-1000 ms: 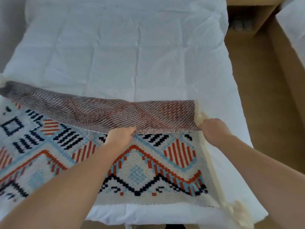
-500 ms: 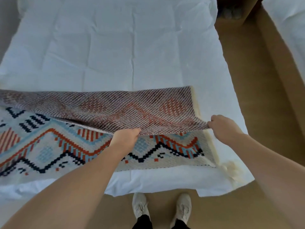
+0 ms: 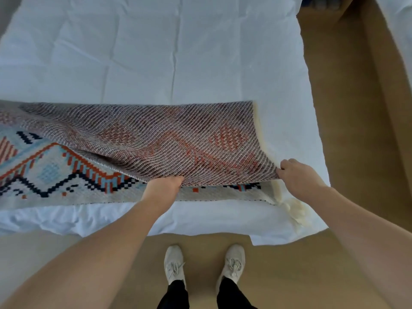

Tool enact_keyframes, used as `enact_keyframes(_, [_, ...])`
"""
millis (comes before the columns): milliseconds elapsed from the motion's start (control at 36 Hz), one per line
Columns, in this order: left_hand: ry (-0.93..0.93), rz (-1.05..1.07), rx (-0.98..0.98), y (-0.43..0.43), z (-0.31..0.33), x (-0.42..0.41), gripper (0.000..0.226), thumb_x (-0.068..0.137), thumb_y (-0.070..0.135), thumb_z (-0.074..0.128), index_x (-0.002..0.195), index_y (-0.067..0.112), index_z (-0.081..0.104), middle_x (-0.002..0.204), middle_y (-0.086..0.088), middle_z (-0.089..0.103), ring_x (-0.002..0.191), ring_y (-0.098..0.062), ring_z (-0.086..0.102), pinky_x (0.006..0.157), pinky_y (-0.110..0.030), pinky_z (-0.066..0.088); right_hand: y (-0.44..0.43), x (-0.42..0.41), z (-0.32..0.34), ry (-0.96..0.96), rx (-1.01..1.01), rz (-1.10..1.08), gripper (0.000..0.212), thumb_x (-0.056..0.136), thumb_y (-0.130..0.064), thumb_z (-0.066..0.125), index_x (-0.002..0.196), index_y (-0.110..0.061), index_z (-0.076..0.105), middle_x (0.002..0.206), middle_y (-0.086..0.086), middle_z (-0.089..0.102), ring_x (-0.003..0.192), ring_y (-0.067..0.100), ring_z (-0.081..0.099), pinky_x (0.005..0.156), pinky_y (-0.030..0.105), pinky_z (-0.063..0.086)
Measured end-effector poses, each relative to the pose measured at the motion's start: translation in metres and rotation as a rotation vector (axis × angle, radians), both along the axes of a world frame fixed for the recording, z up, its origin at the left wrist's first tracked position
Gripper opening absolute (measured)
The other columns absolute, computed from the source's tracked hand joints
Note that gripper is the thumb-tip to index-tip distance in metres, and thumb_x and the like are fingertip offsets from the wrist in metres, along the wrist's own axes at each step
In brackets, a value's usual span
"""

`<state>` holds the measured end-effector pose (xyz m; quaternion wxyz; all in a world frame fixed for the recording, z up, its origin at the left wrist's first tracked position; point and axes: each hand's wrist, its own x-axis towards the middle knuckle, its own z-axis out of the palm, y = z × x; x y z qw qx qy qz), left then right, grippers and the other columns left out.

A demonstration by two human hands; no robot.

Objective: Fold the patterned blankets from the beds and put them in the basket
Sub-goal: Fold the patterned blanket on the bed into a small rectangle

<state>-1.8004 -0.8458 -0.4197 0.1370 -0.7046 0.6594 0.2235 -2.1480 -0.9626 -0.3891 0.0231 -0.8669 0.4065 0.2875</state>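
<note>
At lower centre the left hand and, to its right, the right hand each pinch the blanket's turned-over edge. They have drawn it closer to the near hem than a second ago. The first fold looks nearly closed on the bed.

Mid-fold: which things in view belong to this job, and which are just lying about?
In the job: orange, blue and black patterned woven blanket, left hand, right hand, white-sheeted bed.
Lying about: white lace-up shoes, tan floor.
</note>
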Motion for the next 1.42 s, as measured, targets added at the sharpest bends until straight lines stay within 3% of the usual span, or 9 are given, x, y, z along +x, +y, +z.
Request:
enact_keyframes(139, [0.001, -0.007, 0.018, 0.013, -0.031, -0.004, 0.035, 0.098, 0.010, 0.038, 0.130, 0.019, 0.048, 0.118, -0.003, 0.063, 0.093, -0.027, 0.063, 0.067, -0.035, 0.049, 0.025, -0.002, -0.027, 0.038, 0.061, -0.011, 0.034, 0.092, -0.006, 0.043, 0.123, -0.015, 0.053, 0.117, 0.002, 0.049, 0.106, 0.019, 0.047, 0.081, 0.025, 0.040])
enact_keyframes(250, [0.025, -0.013, 0.039, 0.022, -0.052, -0.002, 0.048, 0.099, 0.004, 0.034, 0.144, 0.019, 0.038, 0.149, 0.000, 0.043, 0.138, -0.018, 0.036, 0.101, -0.037, 0.043, 0.037, 0.001, -0.043, 0.055, 0.105, -0.031, 0.031, 0.094, -0.010, 0.042, 0.122, -0.014, 0.054, 0.116, 0.002, 0.049, 0.104, 0.018, 0.047, 0.079, 0.026, 0.043])
enact_keyframes(417, [0.049, -0.107, 0.035, 0.034, -0.067, 0.001, 0.048, 0.104, 0.019, 0.030, 0.151, 0.017, 0.023, 0.161, -0.001, 0.009, 0.148, -0.019, 0.007, 0.118, -0.036, 0.010, 0.052, 0.010, -0.066, -0.003, 0.089, -0.095, 0.034, 0.098, -0.019, 0.040, 0.130, -0.012, 0.049, 0.128, 0.006, 0.045, 0.114, 0.023, 0.044, 0.089, 0.031, 0.042])
enact_keyframes(500, [0.020, -0.115, 0.074, 0.047, -0.065, 0.002, 0.056, 0.102, 0.026, 0.032, 0.153, 0.019, 0.009, 0.161, -0.005, -0.009, 0.148, -0.021, -0.005, 0.119, -0.041, 0.000, 0.059, 0.023, -0.062, -0.009, 0.128, -0.121, 0.063, 0.092, -0.011, 0.037, 0.151, -0.010, 0.018, 0.156, 0.014, 0.013, 0.142, 0.031, 0.016, 0.117, 0.037, 0.017])
enact_keyframes(556, [-0.006, -0.089, 0.087, 0.051, -0.061, 0.005, 0.060, 0.102, 0.026, 0.031, 0.153, 0.020, 0.002, 0.160, -0.005, -0.014, 0.148, -0.021, -0.009, 0.119, -0.041, -0.003, 0.059, 0.035, -0.057, -0.032, 0.209, -0.133, 0.074, 0.090, -0.011, 0.035, 0.154, -0.017, -0.002, 0.160, 0.012, -0.011, 0.148, 0.029, -0.007, 0.121, 0.040, 0.002])
enact_keyframes(639, [-0.037, -0.048, 0.107, 0.051, -0.054, 0.013, 0.063, 0.101, 0.025, 0.031, 0.153, 0.019, -0.005, 0.160, -0.006, -0.015, 0.147, -0.022, -0.012, 0.120, -0.042, -0.003, 0.056, 0.055, -0.057, -0.070, 0.260, -0.111, 0.065, 0.097, -0.030, 0.026, 0.153, -0.024, -0.007, 0.159, 0.008, -0.021, 0.147, 0.026, -0.016, 0.120, 0.045, 0.001])
enact_keyframes(750, [-0.049, 0.021, 0.114, 0.054, -0.045, 0.029, 0.065, 0.101, 0.023, 0.031, 0.152, 0.019, -0.008, 0.160, -0.005, -0.016, 0.147, -0.021, -0.014, 0.119, -0.043, -0.005, 0.051, 0.086, -0.058, -0.077, 0.286, -0.093, 0.067, 0.100, -0.053, 0.015, 0.153, -0.021, -0.008, 0.159, 0.008, -0.021, 0.147, 0.025, -0.017, 0.121, 0.041, -0.002])
enact_keyframes(1139, [-0.046, 0.310, 0.056, 0.120, -0.010, 0.138, 0.066, 0.099, 0.022, 0.036, 0.153, 0.017, -0.002, 0.161, -0.004, -0.009, 0.148, -0.020, -0.009, 0.120, -0.040, -0.001, 0.074, 0.236, -0.048, -0.061, 0.366, 0.056, 0.065, 0.102, -0.048, 0.023, 0.154, -0.019, -0.003, 0.160, 0.009, -0.016, 0.148, 0.026, -0.007, 0.120, 0.043, 0.008])
enact_keyframes(1417, [0.019, 0.432, -0.100, 0.173, 0.047, 0.240, 0.058, 0.098, 0.020, 0.042, 0.151, 0.015, 0.019, 0.158, -0.004, 0.017, 0.146, -0.020, 0.010, 0.120, -0.035, 0.007, 0.115, 0.357, -0.006, -0.207, 0.358, 0.088, 0.046, 0.101, -0.036, 0.035, 0.141, -0.014, 0.036, 0.144, 0.009, 0.035, 0.128, 0.027, 0.041, 0.102, 0.042, 0.040])
